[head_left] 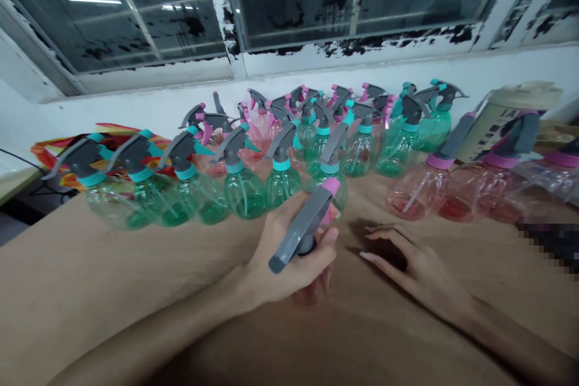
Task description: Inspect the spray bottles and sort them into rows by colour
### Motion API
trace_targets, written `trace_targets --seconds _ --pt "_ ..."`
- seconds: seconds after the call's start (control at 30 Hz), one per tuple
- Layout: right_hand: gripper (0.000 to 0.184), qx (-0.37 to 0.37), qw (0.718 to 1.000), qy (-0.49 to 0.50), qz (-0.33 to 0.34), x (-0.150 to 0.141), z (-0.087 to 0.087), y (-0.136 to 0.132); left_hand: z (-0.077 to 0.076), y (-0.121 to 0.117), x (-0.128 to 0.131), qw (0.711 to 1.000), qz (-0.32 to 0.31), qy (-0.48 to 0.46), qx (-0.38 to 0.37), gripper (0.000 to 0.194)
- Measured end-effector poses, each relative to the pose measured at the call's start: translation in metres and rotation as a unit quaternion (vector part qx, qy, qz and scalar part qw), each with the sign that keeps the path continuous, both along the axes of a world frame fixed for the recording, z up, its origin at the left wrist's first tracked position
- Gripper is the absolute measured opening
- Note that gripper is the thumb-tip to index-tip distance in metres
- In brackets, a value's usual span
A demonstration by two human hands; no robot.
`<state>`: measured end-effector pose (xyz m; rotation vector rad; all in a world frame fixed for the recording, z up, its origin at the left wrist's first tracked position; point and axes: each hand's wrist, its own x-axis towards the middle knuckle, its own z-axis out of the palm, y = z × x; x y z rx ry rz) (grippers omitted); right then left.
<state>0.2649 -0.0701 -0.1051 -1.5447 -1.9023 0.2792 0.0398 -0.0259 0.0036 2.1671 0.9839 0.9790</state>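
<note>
My left hand (289, 253) is wrapped round the neck of a pink spray bottle (307, 226) with a grey and pink trigger head. Its reddish body shows only in part beneath my palm, low over the wooden table (149, 289) or on it; I cannot tell which. To its right, my right hand (407, 259) is held just above the tabletop, thumb and fingers curved apart and nothing between them. Just beyond my left hand, a green spray bottle (246, 190) stands in a row with several others like it.
Behind the row, more green and pink spray bottles (362, 145) crowd towards the wall. Several pink bottles (418, 190) stand at the right, before a large beige container (502, 114). Colourful crumpled material (113, 132) lies at back left. A window (362, 0) spans the wall behind.
</note>
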Motion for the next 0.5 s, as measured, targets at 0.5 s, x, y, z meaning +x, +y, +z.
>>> trace_targets --seconds 0.5 --pt "0.028 -0.004 1.0 0.0 -0.011 0.0001 -0.0011 -0.0001 -0.004 0.0027 -0.0019 0.997 -0.049 -0.032 0.055 0.031"
